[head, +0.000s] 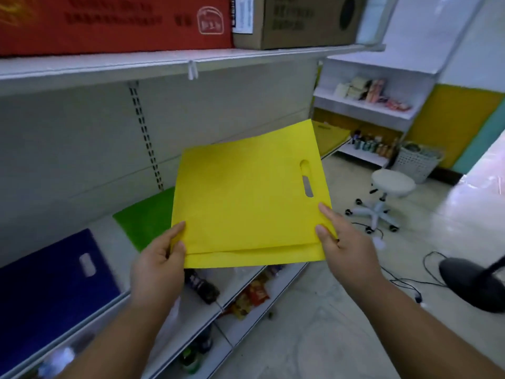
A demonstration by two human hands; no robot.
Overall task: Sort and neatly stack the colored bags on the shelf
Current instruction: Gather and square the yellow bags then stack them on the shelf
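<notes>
Left hand [158, 265] pinching near-left corner of yellow bags [250, 198], thumb on top; right hand [340, 242] pinching near-right corner likewise (two bags at least, edges offset); held above shelf [114, 233]; green bag [144, 224] flat beneath, blue bag [52, 285] leftward; stool [388, 192] on floor well apart.

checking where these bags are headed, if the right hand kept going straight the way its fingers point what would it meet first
The right hand, gripping the yellow bags, points up and leftward toward the shelf. Beyond the bags it holds, the way looks free until the white back panel; the darker yellow bag seems to lie right of that line, though depth is unclear.
</notes>
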